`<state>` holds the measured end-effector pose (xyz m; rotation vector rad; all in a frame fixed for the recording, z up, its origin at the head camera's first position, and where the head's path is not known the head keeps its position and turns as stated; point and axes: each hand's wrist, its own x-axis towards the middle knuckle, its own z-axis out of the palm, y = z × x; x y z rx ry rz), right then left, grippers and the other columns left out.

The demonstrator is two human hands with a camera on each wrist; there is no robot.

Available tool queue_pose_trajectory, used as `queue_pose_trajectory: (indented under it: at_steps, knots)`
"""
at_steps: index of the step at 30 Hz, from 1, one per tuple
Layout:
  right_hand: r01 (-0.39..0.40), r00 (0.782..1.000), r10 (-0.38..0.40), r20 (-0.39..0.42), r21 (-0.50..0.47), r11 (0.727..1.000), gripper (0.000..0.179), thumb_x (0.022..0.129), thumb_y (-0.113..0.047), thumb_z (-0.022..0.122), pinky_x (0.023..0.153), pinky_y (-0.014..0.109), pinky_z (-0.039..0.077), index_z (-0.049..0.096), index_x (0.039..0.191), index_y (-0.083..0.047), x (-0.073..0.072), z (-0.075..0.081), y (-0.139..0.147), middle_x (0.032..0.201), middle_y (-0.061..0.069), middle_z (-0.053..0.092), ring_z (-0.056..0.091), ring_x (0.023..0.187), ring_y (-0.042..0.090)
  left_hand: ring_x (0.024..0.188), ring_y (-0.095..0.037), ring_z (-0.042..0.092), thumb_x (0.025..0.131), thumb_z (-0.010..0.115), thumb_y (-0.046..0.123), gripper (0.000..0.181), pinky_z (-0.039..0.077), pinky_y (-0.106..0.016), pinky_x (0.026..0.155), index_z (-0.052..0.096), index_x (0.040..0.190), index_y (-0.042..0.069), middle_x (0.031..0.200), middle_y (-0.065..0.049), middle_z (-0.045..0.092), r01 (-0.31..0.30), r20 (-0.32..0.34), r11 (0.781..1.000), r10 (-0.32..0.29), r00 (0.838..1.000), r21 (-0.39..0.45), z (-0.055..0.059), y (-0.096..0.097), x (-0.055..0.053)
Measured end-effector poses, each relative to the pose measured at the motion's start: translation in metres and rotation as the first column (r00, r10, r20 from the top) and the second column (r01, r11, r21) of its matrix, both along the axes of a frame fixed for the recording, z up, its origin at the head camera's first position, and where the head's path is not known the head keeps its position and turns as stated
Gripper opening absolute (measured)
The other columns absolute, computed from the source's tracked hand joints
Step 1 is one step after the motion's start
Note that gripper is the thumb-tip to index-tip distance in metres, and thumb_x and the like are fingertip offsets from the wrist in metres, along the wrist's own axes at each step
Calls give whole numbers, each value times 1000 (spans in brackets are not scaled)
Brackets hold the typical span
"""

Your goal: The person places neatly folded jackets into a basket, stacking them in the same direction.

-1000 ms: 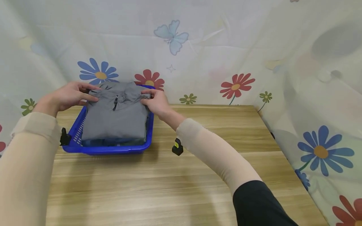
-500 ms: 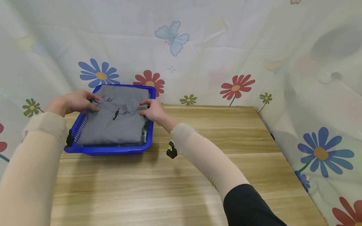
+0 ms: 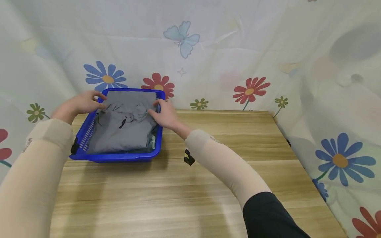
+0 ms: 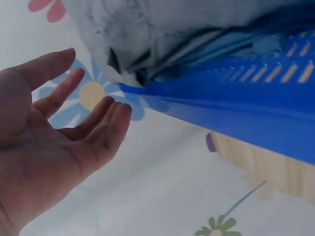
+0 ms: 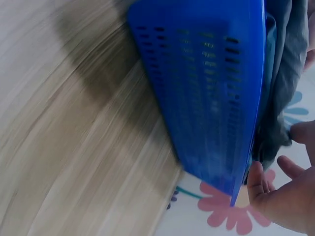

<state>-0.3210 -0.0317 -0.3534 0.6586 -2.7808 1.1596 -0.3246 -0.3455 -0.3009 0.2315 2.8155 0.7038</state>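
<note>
A folded grey garment [image 3: 119,138] with a small black zipper pull lies on top of other clothes in a blue plastic basket [image 3: 119,157]. Bluish fabric [image 4: 236,45] shows underneath it in the left wrist view. My left hand [image 3: 83,103] is over the basket's left rim, fingers relaxed and holding nothing. In the left wrist view a gap separates those fingers from the cloth. At the basket's right rim, my right hand [image 3: 167,114] has thumb and fingers spread beside the garment. Whether its fingertips touch the cloth I cannot tell.
The basket stands at the back left of a wooden table [image 3: 190,191]. Behind and to the right hangs a pale curtain [image 3: 214,39] printed with flowers and a butterfly. A black device [image 3: 189,158] is strapped at the right wrist.
The garment's raised far part has been lowered flat into the basket. Both hands have let go of its edges, and the right has drawn slightly outward.
</note>
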Motion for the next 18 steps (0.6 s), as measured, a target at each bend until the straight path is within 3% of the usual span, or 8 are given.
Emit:
queue_pose_trajectory:
  at_steps: [6, 11, 18]
  knots:
    - [-19, 1000, 19, 7, -15, 1000, 38, 107, -27, 53, 95, 35, 46, 58, 134, 0, -1, -5, 21, 131, 17, 54, 53, 115, 27, 121, -57, 46, 103, 57, 24, 48, 40, -69, 98, 49, 140, -6, 138, -42, 42, 22, -63, 997, -27, 998, -76, 9, 26, 7]
    - [-65, 997, 65, -30, 21, 998, 39, 105, -20, 55, 102, 38, 44, 56, 135, 4, 1, -6, 41, 135, 20, 54, 52, 123, 32, 122, -54, 48, 101, 61, 21, 43, 40, -67, 99, 55, 137, -4, 138, -39, 47, 59, -127, 995, -70, 989, -86, 11, 62, 15]
    - [-119, 989, 136, -61, 226, 967, 44, 102, -18, 60, 111, 43, 38, 53, 139, 5, 19, -15, 76, 140, 24, 52, 47, 133, 35, 124, -50, 49, 102, 62, 21, 40, 42, -65, 99, 58, 134, -3, 135, -34, 53, 143, -159, 990, -141, 977, -2, 10, 107, 34]
